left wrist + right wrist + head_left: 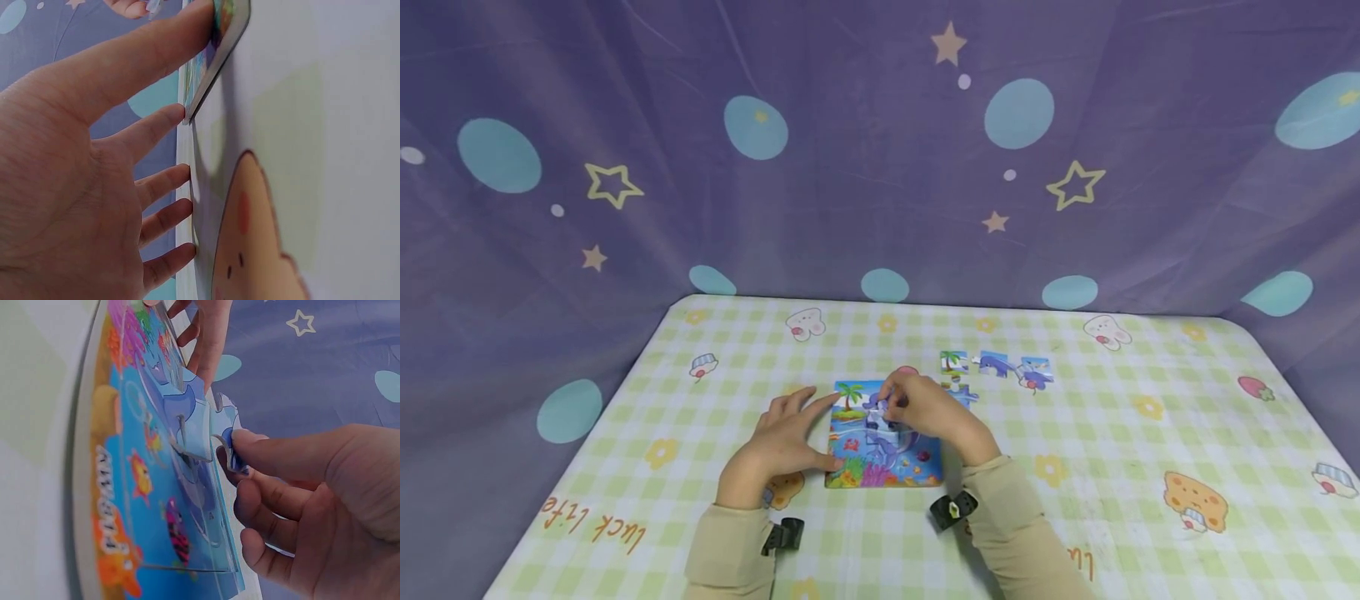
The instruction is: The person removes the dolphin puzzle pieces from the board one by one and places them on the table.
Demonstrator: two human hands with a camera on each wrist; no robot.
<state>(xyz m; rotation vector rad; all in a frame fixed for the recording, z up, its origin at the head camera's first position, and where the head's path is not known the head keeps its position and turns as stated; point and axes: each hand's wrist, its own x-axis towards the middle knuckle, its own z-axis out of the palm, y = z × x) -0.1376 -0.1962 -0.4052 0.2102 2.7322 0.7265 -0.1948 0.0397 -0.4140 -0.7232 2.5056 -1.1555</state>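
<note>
A jigsaw board [846, 450] with a sea picture of a palm tree, crab, fish and coral lies flat on the table. My left hand [778, 442] is at its left side, fingers spread; the thumb [169, 44] rests on the near left corner and the index fingertip is right at the edge. Over the board's upper middle, my right hand [928, 408] pinches a blue and white puzzle piece [226, 419] between thumb and fingers, tilted up. Right beside it, a light blue piece [194, 425] sits on the board, its edge raised above the picture.
Several loose puzzle pieces lie beyond the board to the right: a palm tree piece [954, 362], a dolphin piece [994, 364], another blue piece [1037, 372] and one partly behind my right hand [961, 393]. A checked cloth [1112, 467] covers the table; a purple curtain [865, 150] hangs behind.
</note>
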